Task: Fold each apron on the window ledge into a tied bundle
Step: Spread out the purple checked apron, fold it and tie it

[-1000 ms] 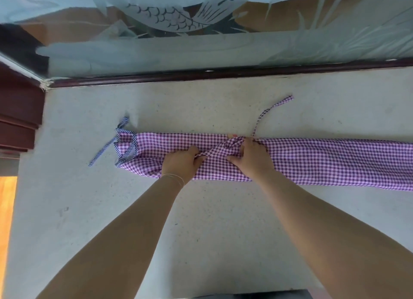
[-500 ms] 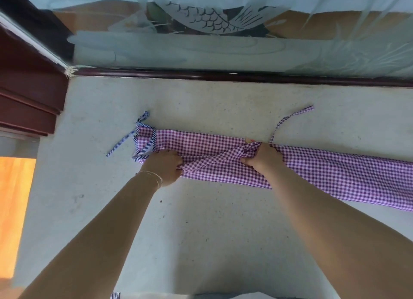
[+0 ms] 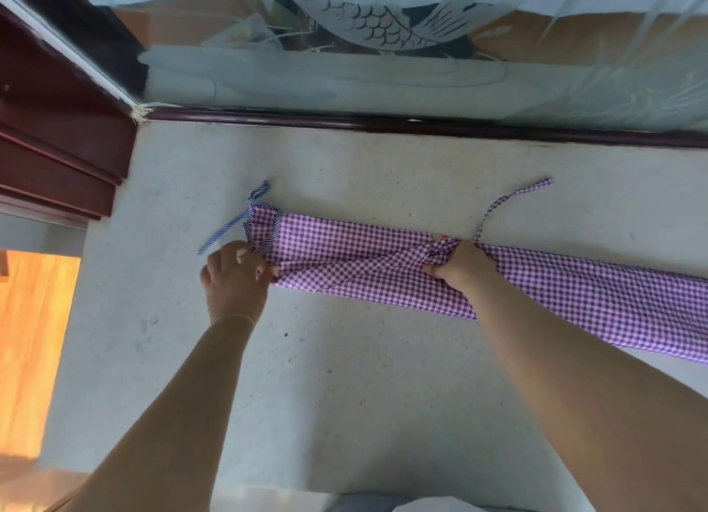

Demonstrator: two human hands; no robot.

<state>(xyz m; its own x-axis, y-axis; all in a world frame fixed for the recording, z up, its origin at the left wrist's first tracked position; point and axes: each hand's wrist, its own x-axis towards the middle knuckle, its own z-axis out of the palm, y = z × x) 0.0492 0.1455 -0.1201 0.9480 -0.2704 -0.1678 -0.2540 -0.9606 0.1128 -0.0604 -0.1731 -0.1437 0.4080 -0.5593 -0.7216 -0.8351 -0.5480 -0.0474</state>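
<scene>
A purple-and-white checked apron [image 3: 567, 293] lies folded into a long narrow strip across the pale stone window ledge [image 3: 344, 396], running off the right edge. Its left end carries blue-striped ties [image 3: 226, 232], and one checked strap [image 3: 513, 197] trails toward the window. My left hand [image 3: 235, 278] pinches the near corner of the strip's left end, fingers curled on the cloth. My right hand [image 3: 459, 264] grips bunched fabric at the strip's middle, beside the base of that strap.
Frosted glass with an etched fish [image 3: 367, 25] stands behind a dark red window frame [image 3: 421, 122] at the ledge's far edge. Dark wooden trim [image 3: 57, 147] closes the left side. An orange wooden floor [image 3: 27, 339] shows past the ledge's left edge.
My left hand slid leftward along the strip from its middle to the left end. My right hand stayed on the bunched middle. The camera view shifted left.
</scene>
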